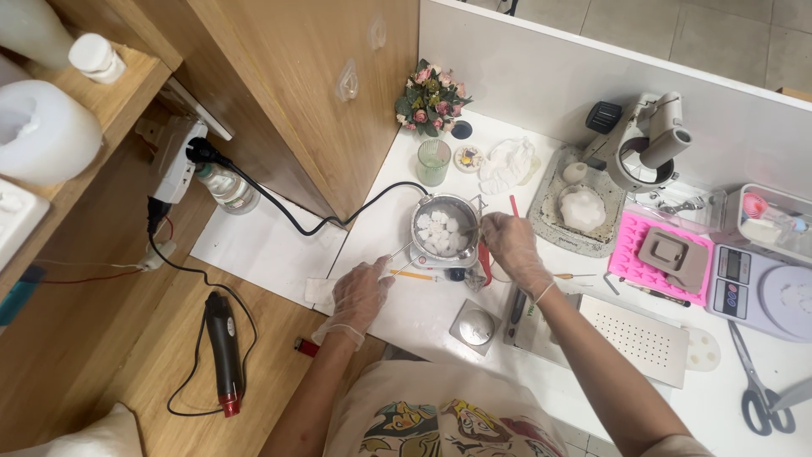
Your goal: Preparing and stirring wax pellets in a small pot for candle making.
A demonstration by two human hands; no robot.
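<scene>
A small metal pot (425,206) holding several white chunks (438,232) sits on a little heater near the middle of the white table (423,313). My right hand (510,243), in a clear glove, is closed on a thin stirring tool at the pot's right rim. In the same kind of glove, my left hand (360,293) rests flat on the table left of the pot, fingers apart. It lies beside a thin wooden stick (411,274) and a white cloth (319,290).
A green glass (433,161), small bouquet (432,97), pink silicone mould (651,265), digital scale (765,288), scissors (755,385) and perforated white board (636,338) lie on the table. A heat gun (224,347) and cable (279,203) lie on the wooden floor at left.
</scene>
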